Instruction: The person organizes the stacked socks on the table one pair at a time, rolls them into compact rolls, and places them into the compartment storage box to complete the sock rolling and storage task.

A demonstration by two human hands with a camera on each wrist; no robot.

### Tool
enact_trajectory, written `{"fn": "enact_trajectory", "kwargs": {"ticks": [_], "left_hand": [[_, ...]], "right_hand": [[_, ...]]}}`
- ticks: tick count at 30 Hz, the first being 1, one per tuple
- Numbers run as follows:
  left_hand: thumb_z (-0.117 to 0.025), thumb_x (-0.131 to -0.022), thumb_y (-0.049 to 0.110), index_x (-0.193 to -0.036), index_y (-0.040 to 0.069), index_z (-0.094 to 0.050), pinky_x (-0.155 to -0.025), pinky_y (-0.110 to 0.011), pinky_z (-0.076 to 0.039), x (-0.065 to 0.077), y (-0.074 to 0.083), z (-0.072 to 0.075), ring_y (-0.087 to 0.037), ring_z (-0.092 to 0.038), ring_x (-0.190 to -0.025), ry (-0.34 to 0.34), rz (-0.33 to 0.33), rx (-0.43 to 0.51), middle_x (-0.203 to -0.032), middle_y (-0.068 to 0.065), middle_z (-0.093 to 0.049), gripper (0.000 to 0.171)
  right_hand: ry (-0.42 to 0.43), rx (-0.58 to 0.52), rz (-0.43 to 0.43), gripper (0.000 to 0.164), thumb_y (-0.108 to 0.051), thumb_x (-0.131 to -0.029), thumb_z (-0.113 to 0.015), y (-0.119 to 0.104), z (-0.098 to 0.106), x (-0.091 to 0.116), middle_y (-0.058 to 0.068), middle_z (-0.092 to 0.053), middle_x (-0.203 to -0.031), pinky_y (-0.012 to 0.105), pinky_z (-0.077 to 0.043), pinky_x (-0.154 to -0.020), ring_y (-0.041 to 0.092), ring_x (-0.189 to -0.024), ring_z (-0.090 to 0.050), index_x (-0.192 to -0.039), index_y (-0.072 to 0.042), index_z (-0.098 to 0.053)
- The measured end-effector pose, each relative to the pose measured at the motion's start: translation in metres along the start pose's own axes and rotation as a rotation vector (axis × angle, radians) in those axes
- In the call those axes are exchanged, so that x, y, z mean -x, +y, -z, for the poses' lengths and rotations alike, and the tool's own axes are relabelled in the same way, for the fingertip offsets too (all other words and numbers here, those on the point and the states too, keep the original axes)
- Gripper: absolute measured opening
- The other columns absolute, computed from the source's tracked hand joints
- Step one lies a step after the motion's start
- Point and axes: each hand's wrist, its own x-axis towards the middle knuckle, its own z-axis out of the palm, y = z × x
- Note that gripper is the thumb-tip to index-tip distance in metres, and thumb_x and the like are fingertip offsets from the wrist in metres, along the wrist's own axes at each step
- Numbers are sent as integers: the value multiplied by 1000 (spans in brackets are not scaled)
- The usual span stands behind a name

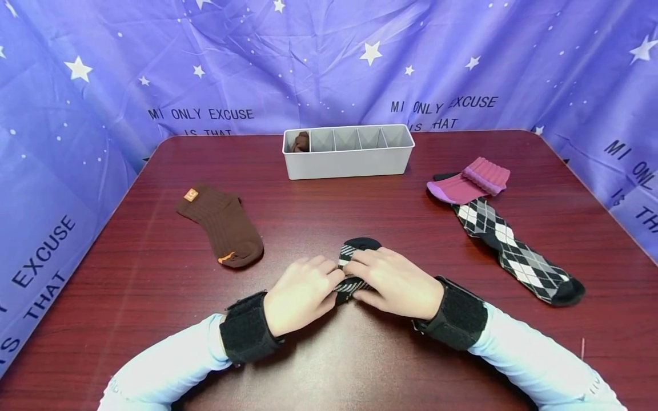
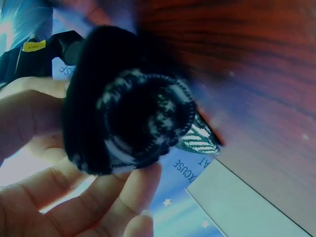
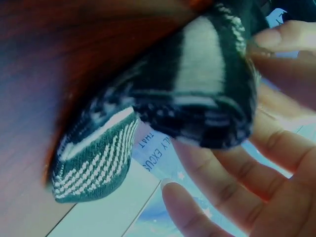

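A black-and-white patterned sock point(image 1: 354, 250) lies in front of me, its near end rolled up. My left hand point(image 1: 300, 291) grips one side of the roll, and my right hand point(image 1: 398, 283) holds the other, fingers over it and thumb at the near side. Seen from the left wrist, the sock point(image 2: 84, 103) shows the round open end of its roll, with a striped flat part behind. The right wrist view has the rolled sock point(image 3: 202, 59) between thumb and fingers, its striped end stretching toward the table's far side. In the head view, the fingers hide much of the roll.
Left of the hands lies a brown sock point(image 1: 226, 225) with an orange tag. A grey divided box point(image 1: 349, 165) stands at the back, a brown bundle point(image 1: 301, 142) in its leftmost compartment. At right, a pink sock point(image 1: 462, 185) overlaps an argyle sock point(image 1: 529, 262).
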Motion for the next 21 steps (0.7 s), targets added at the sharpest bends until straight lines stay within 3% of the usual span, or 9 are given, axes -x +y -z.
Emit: {"fn": "enact_trajectory", "kwargs": {"ticks": [4, 10, 14, 17, 21], "left_hand": [[-58, -68, 16, -82, 14, -54, -52, -26, -40, 0, -2, -2, -12, -51, -64, 16, -4, 30, -72, 5, -57, 15], [-56, -72, 15, -84, 13, -51, -52, -25, -40, 0, 0, -1, -12, -49, -61, 26, -18, 99, -69, 6, -56, 13], [-54, -79, 22, -88, 14, -53, -57, -25, -44, -1, 3, 2, -11, -53, -68, 16, -18, 160, -76, 6, -58, 12], [-53, -81, 34, -98, 14, -56, -64, -24, -45, -1, 4, 2, -9, -54, -76, 23, -39, 203, -88, 6, -60, 26], [-56, -73, 50, -111, 13, -52, -70, -25, -46, 1, 4, 3, -9, -54, -85, -6, -60, 217, -100, 5, -58, 54]], "right_hand": [[-9, -7, 2, 44, -24, -61, -72, 1, -1, 0, -2, -53, -96, 30, -41, -72, 12, -88, -50, -98, -13, -51], [0, -19, -7, 37, -10, -63, -69, 1, 1, 3, -4, -58, -90, 29, -41, -72, 10, -86, -54, -95, -13, -50], [-16, -46, -6, 32, 1, -63, -63, 1, 3, 3, -7, -57, -81, 28, -41, -68, 8, -77, -54, -88, -14, -49], [-39, -83, -15, 30, 5, -62, -59, 2, 4, 2, -8, -53, -72, 27, -41, -63, 7, -67, -51, -83, -15, -48], [-72, -115, -35, 27, 4, -62, -58, 2, 5, 1, -10, -50, -66, 25, -41, -58, 6, -60, -48, -79, -15, -48]]}}
